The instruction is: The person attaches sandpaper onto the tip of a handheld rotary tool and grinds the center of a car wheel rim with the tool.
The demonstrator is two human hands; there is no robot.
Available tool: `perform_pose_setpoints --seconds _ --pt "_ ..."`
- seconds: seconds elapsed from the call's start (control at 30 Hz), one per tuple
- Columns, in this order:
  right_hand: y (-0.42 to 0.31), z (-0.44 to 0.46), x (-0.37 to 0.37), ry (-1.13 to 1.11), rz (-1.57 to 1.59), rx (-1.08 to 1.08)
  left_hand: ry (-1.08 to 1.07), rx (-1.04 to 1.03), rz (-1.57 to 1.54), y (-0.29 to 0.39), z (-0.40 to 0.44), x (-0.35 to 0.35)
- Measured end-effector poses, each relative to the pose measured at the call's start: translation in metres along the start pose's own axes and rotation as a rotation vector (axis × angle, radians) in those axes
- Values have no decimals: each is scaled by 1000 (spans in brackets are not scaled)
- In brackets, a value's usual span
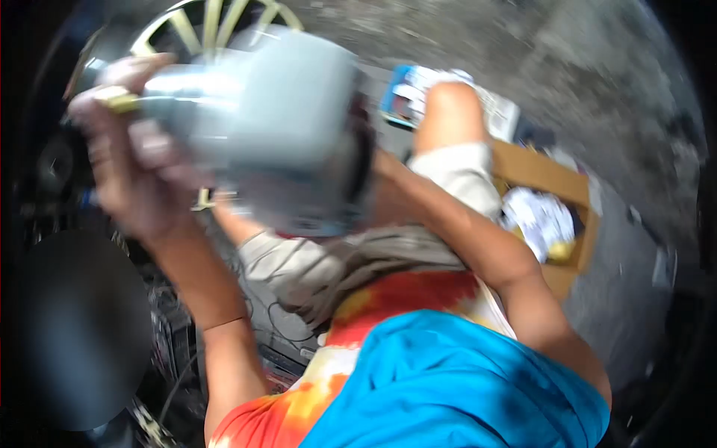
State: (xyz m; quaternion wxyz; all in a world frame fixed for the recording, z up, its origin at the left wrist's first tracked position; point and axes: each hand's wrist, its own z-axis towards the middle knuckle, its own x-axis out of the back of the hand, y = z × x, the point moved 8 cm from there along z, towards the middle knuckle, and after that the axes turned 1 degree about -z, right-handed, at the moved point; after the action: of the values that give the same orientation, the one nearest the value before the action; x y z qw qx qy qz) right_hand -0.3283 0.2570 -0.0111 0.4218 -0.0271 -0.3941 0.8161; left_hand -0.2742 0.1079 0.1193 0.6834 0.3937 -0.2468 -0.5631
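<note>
Blurred by motion, a bulky grey machine housing is held up in front of me. A shiny metal cylinder sticks out of its left side. My left hand is curled around the end of this cylinder, fingers bent. Between its thumb and fingers shows a small yellow piece, too smeared to name. My right hand reaches up to the right side of the housing. Its fingers are hidden behind the dark edge there, so their grip cannot be made out.
At the top left is a cream-coloured spoked ring. An open cardboard box with crumpled white material stands at my right. Past my knee lies a blue-and-white printed item. Dark parts and cables crowd the lower left, beside a blurred dark round shape.
</note>
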Motion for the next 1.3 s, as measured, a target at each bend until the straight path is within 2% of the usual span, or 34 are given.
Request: perform_pose_setpoints --seconds 0.03,0.13,0.17,0.2,0.27,0.33,0.37,0.4,0.47,0.5,0.53,0.6,0.7,0.8,0.93,1.0,1.07,1.1,1.17,1.3 --pt "9 5 -12 -47 -52 9 40 -26 141 -10 -7 4" --pt "7 -1 -30 -55 -163 20 -51 451 -524 -70 -53 15" --pt "-3 -15 -27 -42 -140 5 61 559 -476 -85 -70 28" --pt "-6 -34 -19 -7 95 -99 176 667 -436 -99 -88 40" --pt "-6 -50 -25 -11 -163 -53 135 734 -229 -95 -107 58" --pt "-2 -61 -32 -37 -295 17 178 758 148 -111 -141 101" --pt "-1 -64 -34 -45 -369 53 97 716 551 -111 -156 115" --pt "1 -63 -33 -40 -386 49 -4 592 791 -105 -163 110" --pt "1 -58 -27 -31 -428 39 -148 741 995 -98 -176 98" --pt "2 -54 -23 -52 -436 35 -180 618 1013 -97 -181 95" --pt "4 -56 -20 -63 -467 42 -179 713 1024 -103 -194 99" --pt "10 -58 -13 -75 -528 65 -121 562 1029 -93 -192 98" --pt "10 -62 -10 -84 -582 99 -148 637 1021 -87 -189 95" --pt "3 -62 -4 -99 -627 119 -258 555 1118 -87 -193 92" --pt "-1 -70 0 -113 -643 142 -132 324 1180 -68 -160 82" --pt "-2 -75 2 -100 -634 167 -8 129 1221 -61 -134 81" --pt "-2 -80 3 -105 -602 185 112 193 1228 -64 -112 96" --pt "-3 -81 3 -113 -581 188 133 161 1233 -72 -105 106" --pt "0 -80 3 -120 -502 196 178 244 1219 -95 -105 130" --pt "5 -69 -4 -177 -152 9 84 354 1163 -113 -100 128"
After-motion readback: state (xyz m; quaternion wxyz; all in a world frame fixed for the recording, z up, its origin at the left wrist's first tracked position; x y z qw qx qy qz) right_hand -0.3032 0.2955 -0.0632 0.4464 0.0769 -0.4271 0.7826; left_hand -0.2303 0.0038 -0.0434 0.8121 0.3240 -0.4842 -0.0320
